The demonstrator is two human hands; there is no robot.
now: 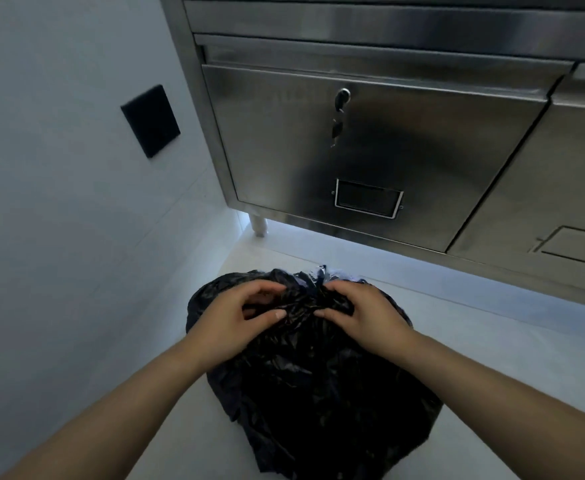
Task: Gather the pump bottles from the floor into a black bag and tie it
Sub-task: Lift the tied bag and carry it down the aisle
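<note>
A full black bag (312, 386) stands on the pale floor in front of me, bulging and crinkled. Its gathered top is bunched between my two hands. My left hand (235, 320) pinches the plastic from the left with thumb and fingers. My right hand (360, 313) grips the same bunch from the right. The two hands almost touch over the neck of the bag. No pump bottles show; whatever is inside the bag is hidden by the plastic.
A stainless steel cabinet (370, 140) with a lock and keys (340, 109) stands just behind the bag on a short leg (258, 225). A white wall with a black plate (150, 121) runs along the left. Pale floor (492, 337) lies on both sides of the bag.
</note>
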